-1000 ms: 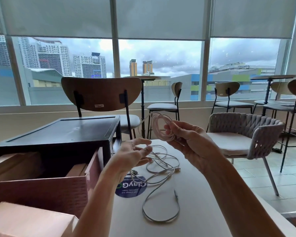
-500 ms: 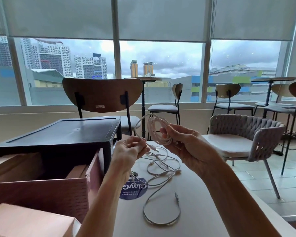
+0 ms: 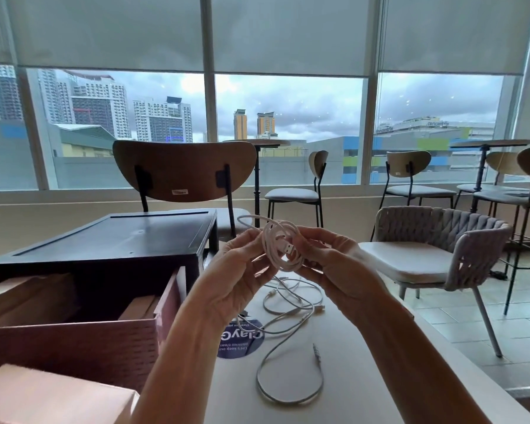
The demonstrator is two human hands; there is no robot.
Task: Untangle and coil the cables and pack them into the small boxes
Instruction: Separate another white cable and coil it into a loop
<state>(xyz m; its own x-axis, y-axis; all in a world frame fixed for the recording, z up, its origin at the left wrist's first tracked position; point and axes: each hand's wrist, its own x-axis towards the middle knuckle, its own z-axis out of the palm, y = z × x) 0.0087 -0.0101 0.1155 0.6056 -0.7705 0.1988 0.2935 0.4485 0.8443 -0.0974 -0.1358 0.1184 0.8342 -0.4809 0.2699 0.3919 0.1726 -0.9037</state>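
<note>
White cable, wound into a small coil [image 3: 280, 244], hung above the table [image 3: 364, 377], gripped from both sides: the left hand [image 3: 236, 276] pinched its nine o'clock edge, and the right hand [image 3: 334, 264] curled round its three o'clock edge. Its USB plug [image 3: 288, 248] lay across the coil's middle. At six o'clock from the coil, loose cables [image 3: 291, 304] lay tangled on the tabletop. A pale cardboard box [image 3: 43, 396] sat at the frame's eight o'clock.

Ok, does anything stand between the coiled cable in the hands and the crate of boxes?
Nothing visible. Left hand and right hand hold the coiled cable above the table; the open-topped crate sits to its left, with open air between.
</note>
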